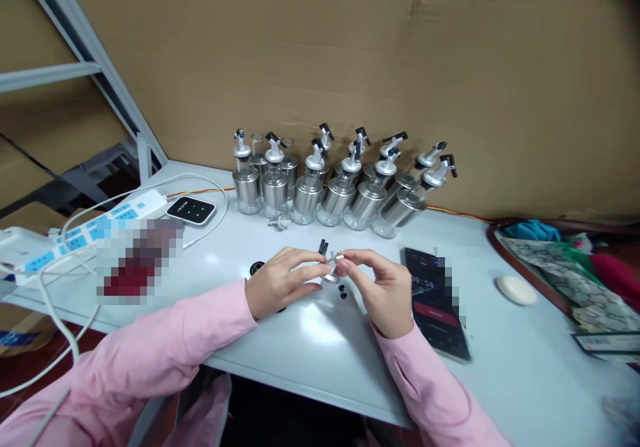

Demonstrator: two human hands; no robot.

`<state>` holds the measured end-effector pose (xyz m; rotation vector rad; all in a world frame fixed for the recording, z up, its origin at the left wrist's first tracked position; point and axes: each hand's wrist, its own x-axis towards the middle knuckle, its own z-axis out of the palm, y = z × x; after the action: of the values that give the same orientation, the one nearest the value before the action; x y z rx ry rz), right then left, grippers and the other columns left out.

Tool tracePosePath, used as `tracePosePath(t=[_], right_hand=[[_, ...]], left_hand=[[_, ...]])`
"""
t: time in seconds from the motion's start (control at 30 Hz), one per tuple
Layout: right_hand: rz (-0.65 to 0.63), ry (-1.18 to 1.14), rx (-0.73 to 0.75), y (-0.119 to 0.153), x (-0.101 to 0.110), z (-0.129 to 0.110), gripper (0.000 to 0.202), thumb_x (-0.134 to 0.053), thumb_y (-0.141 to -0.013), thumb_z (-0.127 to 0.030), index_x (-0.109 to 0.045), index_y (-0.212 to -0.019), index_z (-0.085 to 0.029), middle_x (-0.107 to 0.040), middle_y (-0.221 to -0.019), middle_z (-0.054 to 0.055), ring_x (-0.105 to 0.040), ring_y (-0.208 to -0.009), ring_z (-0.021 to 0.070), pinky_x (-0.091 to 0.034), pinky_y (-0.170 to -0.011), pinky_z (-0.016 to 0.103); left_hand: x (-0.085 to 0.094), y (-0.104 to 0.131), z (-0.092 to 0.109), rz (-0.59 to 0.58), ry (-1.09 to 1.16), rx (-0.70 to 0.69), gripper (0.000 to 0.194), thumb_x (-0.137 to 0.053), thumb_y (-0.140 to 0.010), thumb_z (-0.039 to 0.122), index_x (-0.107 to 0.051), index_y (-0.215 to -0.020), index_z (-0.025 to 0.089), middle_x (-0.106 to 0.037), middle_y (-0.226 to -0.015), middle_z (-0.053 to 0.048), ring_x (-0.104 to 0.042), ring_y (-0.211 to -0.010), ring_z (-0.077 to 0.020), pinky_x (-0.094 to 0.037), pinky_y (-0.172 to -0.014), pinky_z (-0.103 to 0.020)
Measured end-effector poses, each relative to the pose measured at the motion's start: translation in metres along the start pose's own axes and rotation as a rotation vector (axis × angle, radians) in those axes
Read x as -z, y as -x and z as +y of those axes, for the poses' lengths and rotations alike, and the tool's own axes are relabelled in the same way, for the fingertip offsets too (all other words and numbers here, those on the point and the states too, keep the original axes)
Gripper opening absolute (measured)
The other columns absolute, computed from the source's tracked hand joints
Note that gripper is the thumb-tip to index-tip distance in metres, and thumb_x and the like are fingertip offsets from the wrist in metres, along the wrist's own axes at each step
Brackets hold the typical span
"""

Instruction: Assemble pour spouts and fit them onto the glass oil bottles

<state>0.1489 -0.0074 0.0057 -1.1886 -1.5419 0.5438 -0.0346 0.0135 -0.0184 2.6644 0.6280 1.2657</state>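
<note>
Between both hands, a little above the table, is a silver pourer top [331, 272] like those on the bottles. My left hand [287, 277] has its fingers closed on the pourer top from the left. My right hand [383, 284] pinches it from the right with thumb and forefinger. A black lever piece [323, 246] shows just beyond the left fingertips; whether it is attached is unclear. Small black parts [343, 292] lie on the table below the hands. A round black part [257, 268] is half hidden behind my left hand. Another silver pourer piece [279, 223] lies near the bottles.
Several glass bottles [306, 200] with steel bands and pourers stand along the cardboard wall. At right lie a phone [435, 304] and a white oval object [517, 290]. A power strip [120, 217], a white cable and a small black-and-white device [191, 211] occupy the left.
</note>
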Motion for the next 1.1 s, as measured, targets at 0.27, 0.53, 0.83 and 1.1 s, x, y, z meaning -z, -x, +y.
tracePosePath(t=[0.27,0.53,0.83,1.1], right_hand=[[-0.025,-0.011,-0.057,0.000,0.000,-0.003,0.007,-0.068,-0.070,-0.024,-0.069,-0.069,-0.017,-0.070,-0.061,0.002,-0.064,-0.054,0.0160,-0.051,-0.057,0.028],[-0.059,0.025,-0.022,-0.002,0.001,-0.002,0.006,-0.068,-0.070,-0.024,-0.068,-0.067,-0.018,-0.070,-0.062,0.001,-0.064,-0.056,0.0153,-0.051,-0.058,0.026],[-0.417,0.100,-0.029,-0.015,0.019,-0.001,0.017,-0.059,-0.078,-0.033,-0.066,-0.074,-0.018,-0.069,-0.069,0.003,-0.063,-0.064,0.0162,-0.050,-0.063,0.027],[-0.787,0.329,-0.055,-0.018,0.032,0.011,0.014,-0.066,-0.071,-0.032,-0.067,-0.080,-0.021,-0.066,-0.072,0.002,-0.060,-0.065,0.0160,-0.047,-0.058,0.027]], left_hand=[[0.000,0.000,0.000,-0.020,-0.017,0.007,0.024,-0.052,-0.087,0.027,-0.048,-0.109,0.017,-0.064,-0.101,-0.009,-0.060,-0.096,-0.0172,-0.044,-0.081,-0.032],[0.002,-0.001,0.004,-0.023,-0.040,0.010,0.019,-0.050,-0.088,0.027,-0.047,-0.104,0.017,-0.067,-0.098,-0.008,-0.062,-0.091,-0.0159,-0.042,-0.080,-0.031],[0.000,0.002,0.003,-0.059,-0.034,0.018,0.019,-0.048,-0.089,0.028,-0.047,-0.105,0.017,-0.067,-0.099,-0.009,-0.062,-0.091,-0.0168,-0.038,-0.083,-0.033],[-0.002,0.005,0.002,-0.063,0.009,0.041,0.020,-0.049,-0.088,0.028,-0.047,-0.105,0.017,-0.066,-0.099,-0.009,-0.062,-0.091,-0.0174,-0.037,-0.083,-0.034]])
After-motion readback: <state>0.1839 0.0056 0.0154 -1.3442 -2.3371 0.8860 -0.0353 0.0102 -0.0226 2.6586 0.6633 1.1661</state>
